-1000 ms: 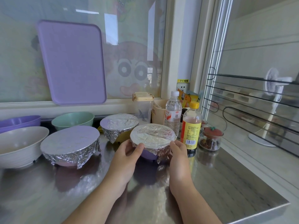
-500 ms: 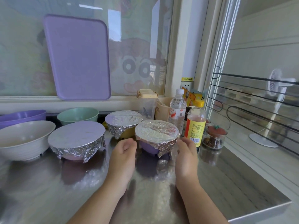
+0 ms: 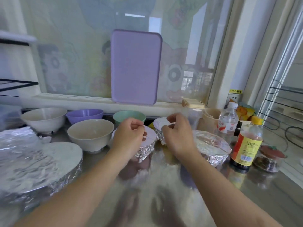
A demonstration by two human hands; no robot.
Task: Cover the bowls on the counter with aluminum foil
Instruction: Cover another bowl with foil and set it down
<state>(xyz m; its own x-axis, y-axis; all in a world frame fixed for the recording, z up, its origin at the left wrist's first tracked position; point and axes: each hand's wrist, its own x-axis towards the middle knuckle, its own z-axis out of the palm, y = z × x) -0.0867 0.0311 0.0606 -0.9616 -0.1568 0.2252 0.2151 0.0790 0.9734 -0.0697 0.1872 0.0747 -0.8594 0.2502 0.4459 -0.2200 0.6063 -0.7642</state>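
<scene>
Beige bowl (image 3: 90, 134), uncovered, lies just left of my left hand (image 3: 129, 136), the nearer; right hand (image 3: 177, 136) likewise loosely curled, gripping nothing.

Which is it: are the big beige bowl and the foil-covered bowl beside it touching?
Cannot tell. In the head view the left hand hides where the beige bowl would meet the foil-covered bowl.

- A steel counter (image 3: 172, 185) reflects the daylight.
- Behind it is a window (image 3: 73, 54) with pale cartoon pictures on the glass.
- A purple tray (image 3: 136, 67) leans upright on the white sill (image 3: 73, 100).
- A wire rack (image 3: 283, 105) stands at right.
</scene>
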